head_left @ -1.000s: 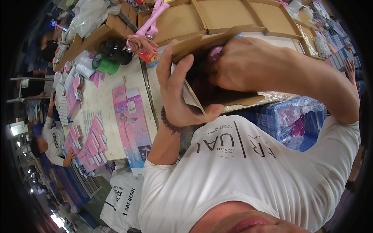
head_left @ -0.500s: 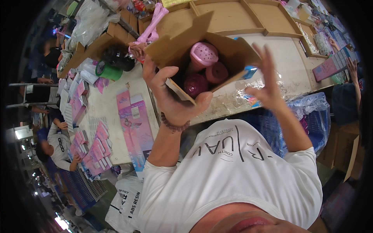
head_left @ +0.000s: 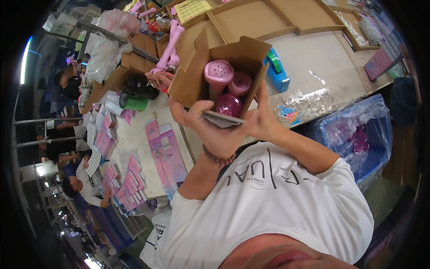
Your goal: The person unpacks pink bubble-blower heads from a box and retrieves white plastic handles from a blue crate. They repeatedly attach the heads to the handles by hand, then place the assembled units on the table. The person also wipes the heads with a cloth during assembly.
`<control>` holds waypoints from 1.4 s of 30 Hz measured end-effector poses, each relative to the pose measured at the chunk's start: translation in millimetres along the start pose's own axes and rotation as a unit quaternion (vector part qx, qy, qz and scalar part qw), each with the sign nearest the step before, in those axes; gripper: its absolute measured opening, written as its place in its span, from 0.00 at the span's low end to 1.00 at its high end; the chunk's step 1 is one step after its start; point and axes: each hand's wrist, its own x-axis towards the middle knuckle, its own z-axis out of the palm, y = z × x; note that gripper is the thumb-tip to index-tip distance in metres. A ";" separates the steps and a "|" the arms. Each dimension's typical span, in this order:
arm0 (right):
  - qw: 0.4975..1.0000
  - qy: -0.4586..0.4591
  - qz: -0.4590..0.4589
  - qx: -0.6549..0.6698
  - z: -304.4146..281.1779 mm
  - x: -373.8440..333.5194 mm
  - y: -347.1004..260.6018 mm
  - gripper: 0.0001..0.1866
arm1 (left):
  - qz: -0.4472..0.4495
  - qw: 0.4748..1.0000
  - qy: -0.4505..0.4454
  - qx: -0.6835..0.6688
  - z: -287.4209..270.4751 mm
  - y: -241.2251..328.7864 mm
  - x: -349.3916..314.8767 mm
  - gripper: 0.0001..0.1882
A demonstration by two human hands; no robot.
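Observation:
Both my hands hold an open cardboard box [head_left: 190, 80] with its flaps up and its mouth tilted toward me. My left hand [head_left: 210, 127] wraps its near left side, the thumb at the front edge. My right hand [head_left: 263, 117] grips the right side, its fingers partly hidden behind the box. Inside lie a pink piece with a perforated round end [head_left: 219, 71], a darker pink cup-like piece [head_left: 240, 84] and a shiny magenta ball-shaped piece [head_left: 229, 106]. The lower parts of these pieces are hidden.
A blue tape dispenser [head_left: 278, 74] stands right of the box. Flat pink printed cartons [head_left: 169, 154] lie at left, near a green tape roll [head_left: 135, 103]. Long pink parts [head_left: 170, 49] and shallow cardboard trays [head_left: 251, 20] are beyond. A plastic-lined blue crate [head_left: 374, 150] stands at right; people sit at left.
My right hand has come in from the right, where it was apart, and now grips the box. The box has turned a little, and the tape dispenser shows more fully.

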 end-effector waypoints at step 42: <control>0.986 -0.125 0.033 0.101 -83.5 -12.1 -17.8 0.62 | -0.020 0.984 -0.174 -0.037 -32.8 13.5 -120.5 0.36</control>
